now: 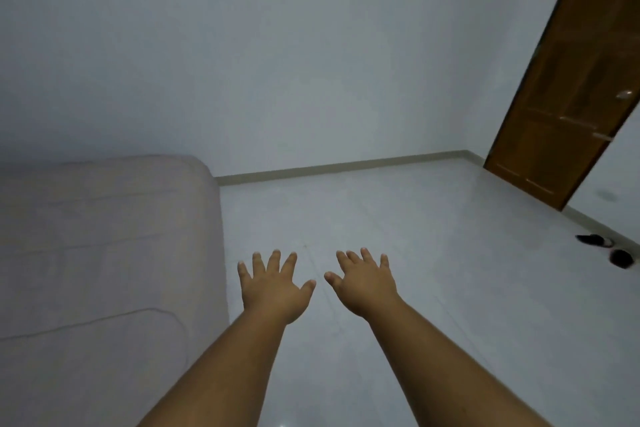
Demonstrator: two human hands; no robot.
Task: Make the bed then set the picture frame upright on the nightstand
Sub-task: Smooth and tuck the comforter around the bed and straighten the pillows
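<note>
The bed (104,253) fills the left side of the view, a pale pinkish mattress with a smooth cover and a rounded far corner. My left hand (273,288) is stretched out over the floor just right of the bed's edge, palm down, fingers spread, holding nothing. My right hand (367,284) hovers beside it, also palm down with fingers apart and empty. Neither hand touches the bed. No picture frame or nightstand shows in this view.
White tiled floor (398,218) stretches ahead to a plain white wall (277,62). A brown wooden door (568,87) stands at the far right. Dark footwear (609,250) lies on the floor near the right wall.
</note>
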